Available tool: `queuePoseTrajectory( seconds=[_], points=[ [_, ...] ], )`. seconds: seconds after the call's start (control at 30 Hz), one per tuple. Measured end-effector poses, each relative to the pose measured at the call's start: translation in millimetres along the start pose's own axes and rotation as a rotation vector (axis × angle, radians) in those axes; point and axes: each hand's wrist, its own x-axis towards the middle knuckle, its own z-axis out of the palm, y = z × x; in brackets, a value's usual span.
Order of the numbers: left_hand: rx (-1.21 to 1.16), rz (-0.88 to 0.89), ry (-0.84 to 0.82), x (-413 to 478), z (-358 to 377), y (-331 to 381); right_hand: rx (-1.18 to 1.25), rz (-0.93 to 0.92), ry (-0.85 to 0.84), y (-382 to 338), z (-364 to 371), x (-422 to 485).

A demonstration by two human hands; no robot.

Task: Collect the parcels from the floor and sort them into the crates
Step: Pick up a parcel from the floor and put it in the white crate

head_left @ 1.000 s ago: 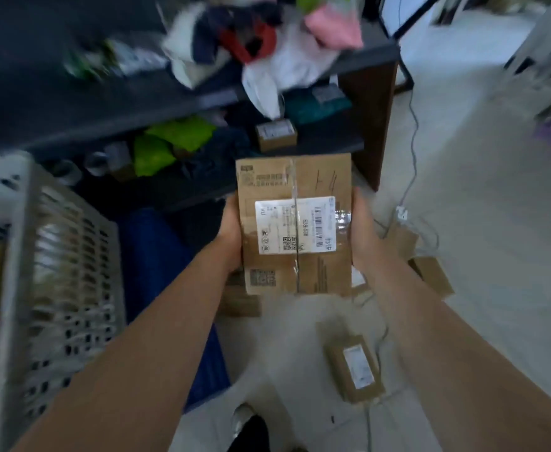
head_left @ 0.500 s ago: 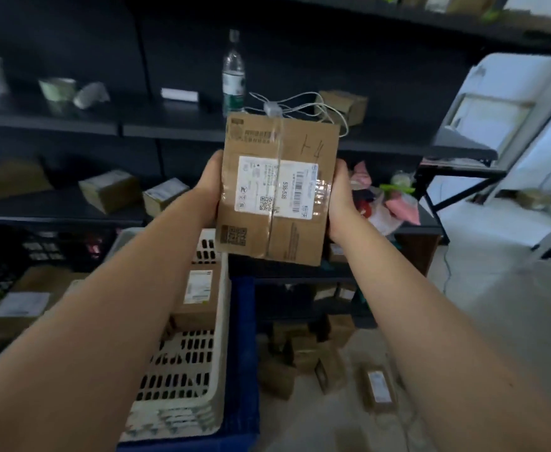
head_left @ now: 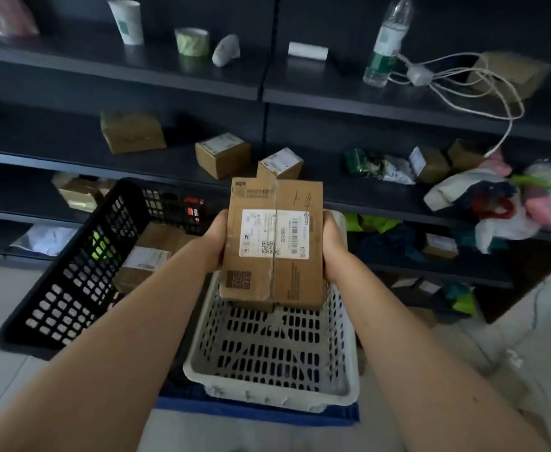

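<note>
I hold a brown cardboard parcel (head_left: 274, 243) with a white shipping label between both hands, above the far end of a white perforated crate (head_left: 267, 393). My left hand (head_left: 213, 244) grips its left side and my right hand (head_left: 333, 246) grips its right side. The label faces me and "T4" is handwritten near the top right corner. A black perforated crate (head_left: 72, 288) stands to the left, tilted, with brown parcels (head_left: 150, 256) inside. The white crate sits on a blue crate (head_left: 254, 409).
Dark shelving (head_left: 267, 93) runs across the back with boxes, a paper cup (head_left: 127, 21), a tape roll (head_left: 192, 41), a water bottle (head_left: 386, 44) and a white cable (head_left: 463, 86). A heap of soft bags (head_left: 502, 203) lies at right. Pale tiled floor (head_left: 528, 321) flanks the crates.
The view swung from the floor parcels up to the shelves, then down over the crates. The parcel, held in both hands throughout, has come down from shelf height to just above the white crate.
</note>
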Motion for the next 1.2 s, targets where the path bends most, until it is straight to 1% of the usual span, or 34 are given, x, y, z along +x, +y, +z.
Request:
queuePoseTrajectory(
  seconds=[0.17, 0.3, 0.37, 0.43, 0.5, 0.6, 0.83, 0.9, 0.97, 1.03, 1.13, 1.2],
  points=[
    [0.102, -0.161, -0.007, 53, -27, -51, -0.104, 0.201, 0.077, 61, -1, 42],
    [0.238, -0.333, -0.012, 89, -46, -94, -0.131, 0.332, 0.056, 102, -3, 58],
    [0.295, -0.424, -0.052, 94, -50, -108, -0.165, 0.39, 0.051, 120, -8, 65],
    [0.3, -0.536, -0.101, 104, -58, -126, -0.207, 0.485, 0.051, 138, -12, 66],
    [0.301, -0.589, -0.099, 110, -60, -137, -0.218, 0.532, 0.035, 150, -12, 67],
    [0.271, -0.526, -0.042, 113, -51, -125, -0.188, 0.486, 0.03, 148, -9, 76],
    [0.155, -0.306, 0.052, 130, -10, -79, -0.087, 0.363, 0.031, 101, -16, 111],
    [0.131, -0.255, 0.122, 139, 2, -72, -0.077, 0.352, 0.045, 94, -21, 120],
    [0.111, -0.255, 0.158, 151, 8, -73, -0.043, 0.354, 0.068, 93, -25, 128],
    [0.079, -0.258, 0.142, 160, 11, -80, 0.009, 0.373, 0.081, 99, -27, 138],
    [0.064, -0.239, 0.147, 167, 11, -90, 0.101, 0.34, 0.14, 114, -25, 154],
    [0.075, -0.215, 0.187, 176, 5, -95, 0.123, 0.351, 0.123, 126, -21, 162]
  ],
)
